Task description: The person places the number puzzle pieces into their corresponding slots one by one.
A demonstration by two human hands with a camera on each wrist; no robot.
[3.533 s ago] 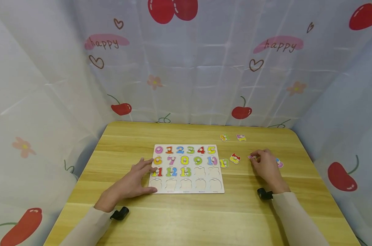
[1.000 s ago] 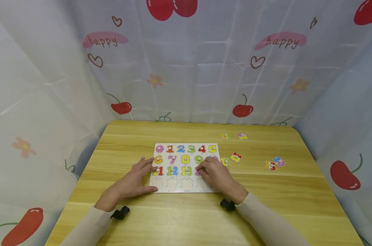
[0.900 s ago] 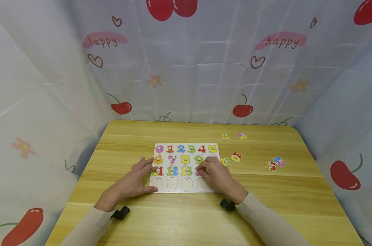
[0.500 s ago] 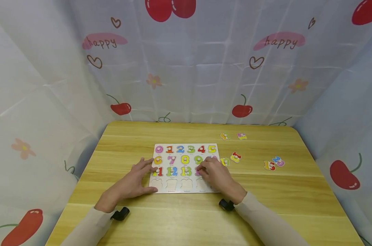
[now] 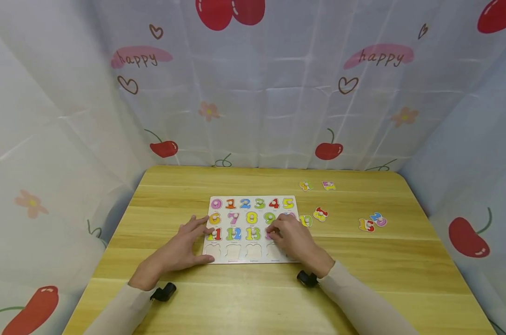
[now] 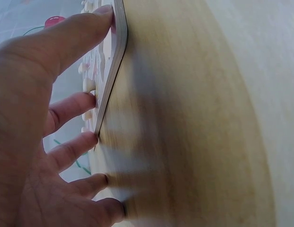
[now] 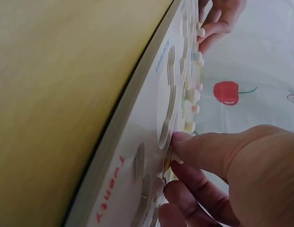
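Note:
A white wooden number puzzle board [image 5: 260, 261] lies on the table, its upper rows filled with colourful knobbed numbers. My left hand [image 5: 186, 244] rests with fingers spread on the board's left edge, the thumb on the lower corner. In the left wrist view that thumb [image 6: 85, 35] presses on the board near its rim. My right hand [image 5: 295, 239] pinches a number puzzle piece [image 5: 269, 235] between thumb and fingers, at the slot right of the green-and-yellow 13 [image 5: 253, 234]. Only a purple part of that piece shows; the fingers hide the rest.
Close to the board's right edge lie a 19 piece [image 5: 306, 221] and a red-and-yellow piece [image 5: 320, 214]. Two more pieces, including a purple-and-yellow one [image 5: 329, 186], lie farther back. A 15 piece [image 5: 367, 225] and a 20 piece [image 5: 378, 219] sit at the right.
My right hand has moved left from the loose pieces to the board, bringing the purple piece to the third row. Over the last second it stays there. The left hand keeps its place.

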